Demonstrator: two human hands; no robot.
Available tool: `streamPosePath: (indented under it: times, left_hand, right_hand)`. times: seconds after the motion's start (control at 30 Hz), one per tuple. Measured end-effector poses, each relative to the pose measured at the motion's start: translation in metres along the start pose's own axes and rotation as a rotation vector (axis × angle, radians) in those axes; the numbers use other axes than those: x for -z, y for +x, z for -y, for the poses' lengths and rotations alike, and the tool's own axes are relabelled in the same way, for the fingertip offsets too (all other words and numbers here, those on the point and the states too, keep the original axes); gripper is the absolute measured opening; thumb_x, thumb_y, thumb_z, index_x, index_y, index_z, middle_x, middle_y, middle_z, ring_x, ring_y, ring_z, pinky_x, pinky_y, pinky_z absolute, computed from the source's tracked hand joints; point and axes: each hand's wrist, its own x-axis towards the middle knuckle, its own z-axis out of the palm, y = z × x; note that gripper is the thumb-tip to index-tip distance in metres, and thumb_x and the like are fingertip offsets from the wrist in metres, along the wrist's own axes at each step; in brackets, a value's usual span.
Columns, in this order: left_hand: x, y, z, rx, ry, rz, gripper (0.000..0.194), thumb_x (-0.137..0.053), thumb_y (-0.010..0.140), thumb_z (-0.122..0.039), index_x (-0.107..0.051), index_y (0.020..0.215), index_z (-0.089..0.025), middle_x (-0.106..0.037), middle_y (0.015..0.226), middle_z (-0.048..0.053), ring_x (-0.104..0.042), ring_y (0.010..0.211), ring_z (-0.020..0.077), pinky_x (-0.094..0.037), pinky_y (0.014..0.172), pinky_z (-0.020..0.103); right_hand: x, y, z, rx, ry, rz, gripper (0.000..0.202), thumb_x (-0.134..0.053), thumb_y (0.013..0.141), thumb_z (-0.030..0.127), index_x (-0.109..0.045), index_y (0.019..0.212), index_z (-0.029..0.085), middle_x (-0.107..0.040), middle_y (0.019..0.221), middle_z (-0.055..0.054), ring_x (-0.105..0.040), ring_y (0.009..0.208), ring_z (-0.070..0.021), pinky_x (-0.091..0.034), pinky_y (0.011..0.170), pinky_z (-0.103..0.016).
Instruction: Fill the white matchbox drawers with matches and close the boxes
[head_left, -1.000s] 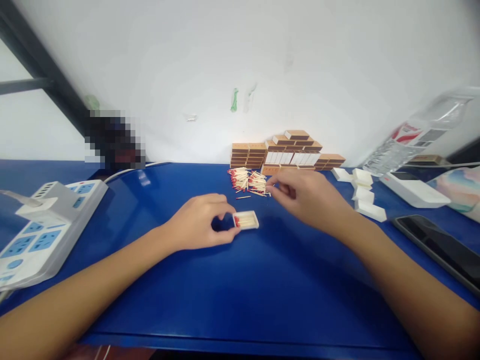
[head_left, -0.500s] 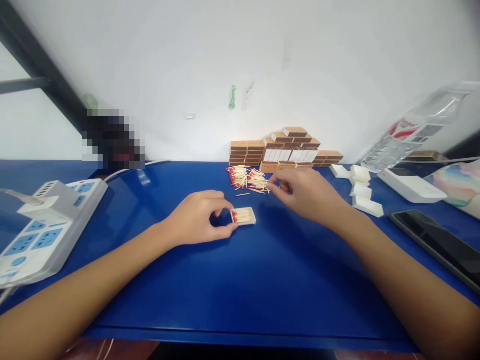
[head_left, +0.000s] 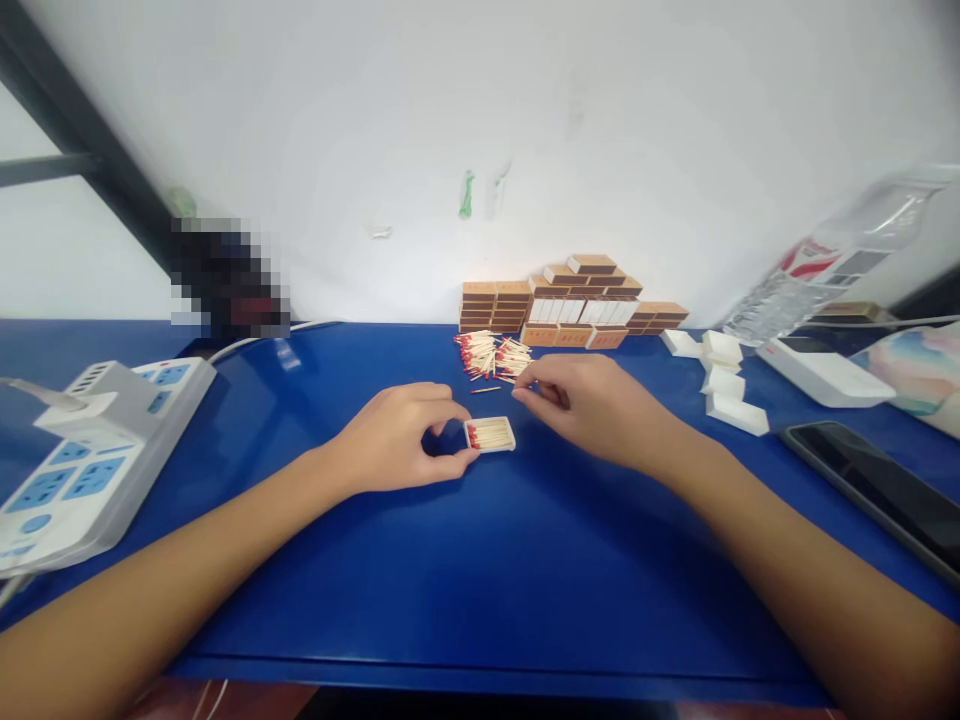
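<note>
Between the thumb and fingers of my left hand [head_left: 397, 437] is the left end of a small white matchbox tray [head_left: 513, 447], which lies on the blue table. Red-headed matches [head_left: 491, 433] lie side by side inside it, heads to the left. My right hand [head_left: 592, 405] is closed in a pinch just above and to the right of the tray. Whatever is between its fingertips is too small or hidden to make out. Beyond both hands lies a loose heap of matches [head_left: 480, 352], with a single match [head_left: 486, 389] in front of it.
Stacked matchboxes [head_left: 574, 335] stand against the wall behind the heap. To the right are several white trays [head_left: 736, 412], a phone [head_left: 862, 480], a white device [head_left: 832, 372] and a tilted plastic bottle [head_left: 817, 260]. A power strip [head_left: 169, 430] with a plugged charger sits at left.
My right hand has come away from the match heap, toward me and slightly left, nearer the tray. My left hand keeps its hold on the tray, almost unmoved.
</note>
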Motion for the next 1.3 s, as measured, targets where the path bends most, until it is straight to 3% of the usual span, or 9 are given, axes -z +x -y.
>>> streamPosePath:
  times: [0.17,0.33,0.67,0.9,1.1,1.3]
  left_hand:
    - [0.000,0.000,-0.002,-0.022,-0.022,-0.009,0.023,-0.074,0.089,-0.036,-0.079,0.105,-0.021,-0.059,0.075,-0.002,-0.056,0.067,0.0116,-0.043,0.062,0.026]
    - [-0.001,0.000,-0.004,-0.018,-0.015,-0.007,0.021,-0.074,0.089,-0.035,-0.079,0.103,-0.021,-0.060,0.075,-0.002,-0.056,0.068,0.0121,-0.044,0.063,0.026]
    - [-0.003,0.000,0.003,-0.028,0.009,0.017,0.024,-0.072,0.091,-0.037,-0.079,0.105,-0.019,-0.060,0.076,-0.001,-0.056,0.069,0.0128,-0.043,0.062,0.027]
    - [-0.004,-0.001,0.001,-0.044,0.038,0.004,0.024,-0.071,0.091,-0.036,-0.079,0.105,-0.019,-0.059,0.076,-0.001,-0.057,0.069,0.0133,-0.045,0.064,0.028]
    - [-0.004,-0.001,0.003,-0.044,0.046,0.017,0.025,-0.070,0.092,-0.038,-0.079,0.104,-0.019,-0.059,0.076,-0.001,-0.057,0.069,0.0136,-0.045,0.064,0.028]
    - [-0.005,-0.002,0.004,-0.059,0.058,0.018,0.024,-0.070,0.092,-0.038,-0.078,0.104,-0.019,-0.060,0.077,0.000,-0.057,0.069,0.0139,-0.046,0.065,0.028]
  right_hand:
    - [0.001,0.003,-0.016,-0.105,-0.068,-0.021,0.019,-0.059,0.098,0.028,-0.071,0.089,0.018,-0.064,0.070,-0.002,-0.049,0.060,-0.0139,-0.030,0.061,-0.030]
    - [-0.003,0.005,-0.020,-0.161,-0.089,0.039,0.018,-0.059,0.097,0.027,-0.071,0.088,0.018,-0.065,0.073,-0.003,-0.049,0.061,-0.0142,-0.029,0.060,-0.030]
    - [-0.028,0.016,-0.027,-0.171,-0.038,0.026,0.015,-0.061,0.096,0.030,-0.066,0.086,0.019,-0.066,0.085,-0.005,-0.052,0.070,-0.0158,-0.032,0.064,-0.029]
    - [-0.010,0.017,-0.044,-0.109,-0.010,-0.102,0.012,-0.061,0.093,0.024,-0.069,0.087,0.019,-0.065,0.079,-0.004,-0.055,0.071,-0.0168,-0.035,0.065,-0.030]
    - [-0.006,0.027,-0.061,-0.112,-0.032,-0.007,0.017,-0.063,0.094,0.030,-0.074,0.086,0.019,-0.068,0.078,-0.005,-0.057,0.072,-0.0184,-0.037,0.066,-0.032]
    - [-0.014,0.043,-0.053,-0.103,-0.065,0.000,0.020,-0.065,0.094,0.034,-0.075,0.086,0.020,-0.072,0.085,-0.006,-0.061,0.078,-0.0192,-0.039,0.068,-0.032]
